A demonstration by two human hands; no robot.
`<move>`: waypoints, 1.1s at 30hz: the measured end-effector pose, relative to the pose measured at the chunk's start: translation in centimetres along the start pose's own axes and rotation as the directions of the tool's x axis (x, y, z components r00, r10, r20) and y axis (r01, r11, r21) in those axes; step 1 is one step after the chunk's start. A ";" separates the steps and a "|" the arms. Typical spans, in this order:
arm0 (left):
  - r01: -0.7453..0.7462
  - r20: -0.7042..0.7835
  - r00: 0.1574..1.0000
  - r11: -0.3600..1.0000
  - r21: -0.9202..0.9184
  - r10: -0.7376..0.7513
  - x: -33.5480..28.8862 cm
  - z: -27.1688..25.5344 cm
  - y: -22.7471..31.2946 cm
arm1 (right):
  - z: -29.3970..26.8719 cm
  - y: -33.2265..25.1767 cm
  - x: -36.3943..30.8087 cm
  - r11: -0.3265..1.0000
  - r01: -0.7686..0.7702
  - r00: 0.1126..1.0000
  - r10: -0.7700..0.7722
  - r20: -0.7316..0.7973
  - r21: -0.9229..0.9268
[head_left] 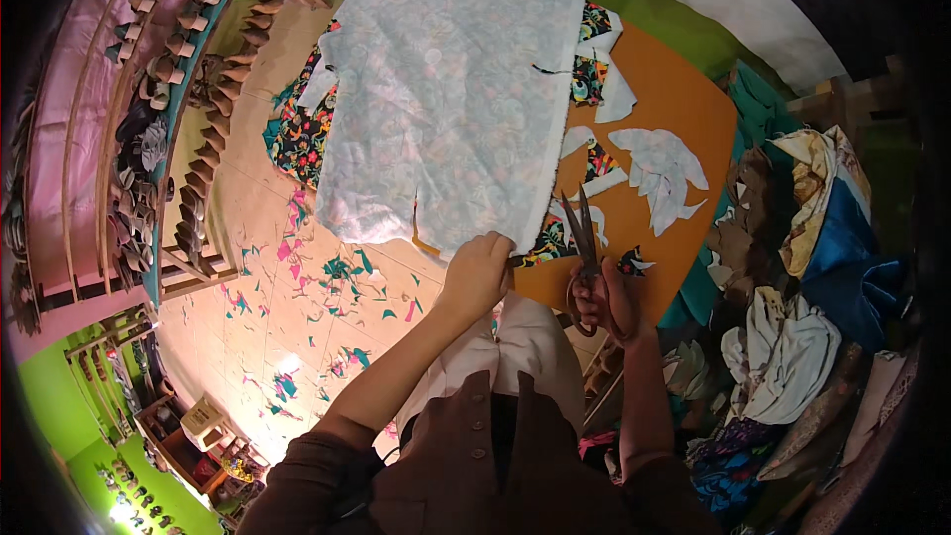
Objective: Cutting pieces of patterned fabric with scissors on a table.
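Note:
A large sheet of pale fabric point(446, 89), its faint print showing through, covers most of the table. A short slit runs into its near edge, left of my left hand point(480, 269). That hand pinches the fabric's near right corner. In my right hand point(606, 302) are dark metal scissors point(586, 238), fingers in the handles. Their blades point away from me, slightly apart, just right of the fabric's edge. Black floral fabric point(302, 144) shows from under the sheet on the left, with more pieces along its right side.
White cut scraps point(659, 173) lie on the orange-brown tabletop point(649, 69). Heaped cloth point(783, 357) stands close on the right. Racks of shoe-shaped forms point(208, 149) line the left. Small coloured scraps point(342, 267) litter the tiled floor.

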State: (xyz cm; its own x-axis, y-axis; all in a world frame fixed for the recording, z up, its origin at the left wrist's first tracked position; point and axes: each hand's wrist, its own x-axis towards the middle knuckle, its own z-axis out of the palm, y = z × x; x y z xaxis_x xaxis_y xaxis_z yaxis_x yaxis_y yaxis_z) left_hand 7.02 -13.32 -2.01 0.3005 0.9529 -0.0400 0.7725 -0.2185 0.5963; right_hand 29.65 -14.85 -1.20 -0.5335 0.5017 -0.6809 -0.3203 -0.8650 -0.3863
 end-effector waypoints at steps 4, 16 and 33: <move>-0.002 -0.072 0.997 0.999 0.055 0.006 0.6 0.1 1.3 | -0.7 -0.1 -0.1 0.998 -0.069 0.997 0.069 0.020 -0.008; 0.057 -0.166 0.985 0.998 0.039 -0.050 0.7 1.0 2.3 | -1.4 -0.4 -1.6 0.978 -0.097 0.994 0.104 0.027 -0.186; -0.078 -0.209 0.972 0.984 0.158 0.111 0.6 0.2 2.1 | 0.3 -0.3 2.4 0.976 -0.042 0.985 0.076 0.155 -0.213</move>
State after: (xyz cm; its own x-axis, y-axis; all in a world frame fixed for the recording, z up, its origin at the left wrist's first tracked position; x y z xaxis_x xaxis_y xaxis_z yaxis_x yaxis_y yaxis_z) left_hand 8.92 -13.25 -1.00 0.2606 0.9456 0.1946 0.8255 -0.3227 0.4630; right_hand 28.29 -13.42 -2.53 -0.6711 0.4301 -0.6038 -0.1236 -0.8680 -0.4809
